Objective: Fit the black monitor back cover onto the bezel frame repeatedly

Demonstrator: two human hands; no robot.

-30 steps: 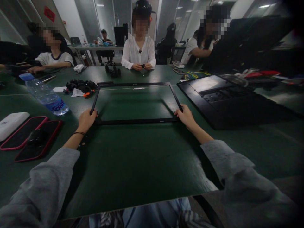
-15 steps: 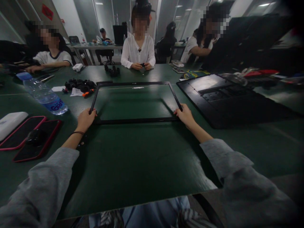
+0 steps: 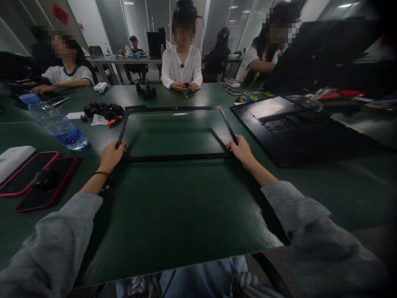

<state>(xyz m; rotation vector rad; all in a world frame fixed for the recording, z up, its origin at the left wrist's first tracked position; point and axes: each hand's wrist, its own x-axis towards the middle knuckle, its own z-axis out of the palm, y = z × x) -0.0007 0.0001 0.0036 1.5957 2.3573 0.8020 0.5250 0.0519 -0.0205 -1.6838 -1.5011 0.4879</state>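
A thin black rectangular screen bezel [image 3: 173,157] is held between my two hands, its middle open so the green table [image 3: 186,207] shows through. My left hand [image 3: 112,155] has its fingers closed round the left side of the frame, near the lower corner. On the opposite side, my right hand [image 3: 241,150] grips the right bar at about the same height. The bezel's far edge lies away from me, and a pale strip shows just inside it. Whether the frame touches the tabletop I cannot tell.
To the left are a water bottle [image 3: 58,124], two red-edged phones [image 3: 62,194] with a small black object on one, and a white box [image 3: 15,161]. A large black panel [image 3: 279,136] lies right. Black parts [image 3: 104,111] sit behind. A person [image 3: 182,66] sits opposite.
Almost nothing differs; both hands keep hold of the bezel in the same place. The person opposite has shifted very slightly.
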